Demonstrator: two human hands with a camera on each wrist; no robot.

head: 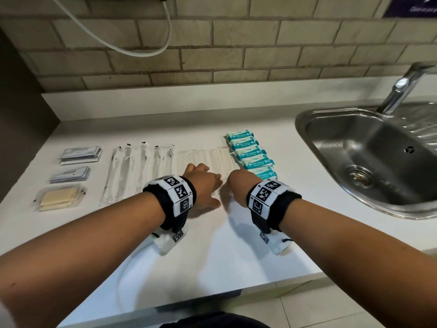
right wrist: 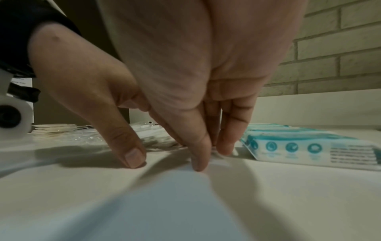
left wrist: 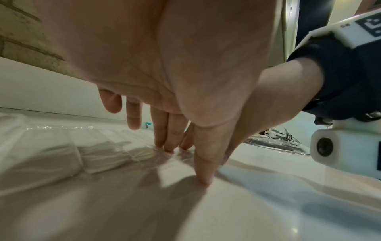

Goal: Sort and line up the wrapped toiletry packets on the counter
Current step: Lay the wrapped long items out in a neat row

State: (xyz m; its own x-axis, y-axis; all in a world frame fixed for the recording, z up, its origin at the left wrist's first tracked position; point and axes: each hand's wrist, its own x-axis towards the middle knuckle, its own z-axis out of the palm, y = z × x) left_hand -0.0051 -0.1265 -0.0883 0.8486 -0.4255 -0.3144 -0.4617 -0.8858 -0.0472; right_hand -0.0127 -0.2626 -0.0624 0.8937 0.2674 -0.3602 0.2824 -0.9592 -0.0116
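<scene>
A column of teal mini wipes packs (head: 250, 155) lies right of centre on the white counter (head: 236, 245). To their left sit clear packets of white sticks (head: 208, 157), then several long clear-wrapped toothbrushes (head: 132, 169). My left hand (head: 208, 185) and right hand (head: 236, 183) are side by side at the near ends of the clear packets. The left fingertips (left wrist: 169, 146) point straight down onto the clear wrap (left wrist: 103, 159), thumb on the counter. The right fingers (right wrist: 224, 146) touch a wrap edge beside the nearest wipes pack (right wrist: 309, 146). Neither hand grips anything.
At the far left are two stacks of flat sachets (head: 81, 153) (head: 71, 175) and a clear pack of pale yellow pads (head: 59, 197). A steel sink (head: 307, 129) with a tap (head: 402, 91) fills the right. A brick wall with a hanging cable (head: 142, 50) backs the counter.
</scene>
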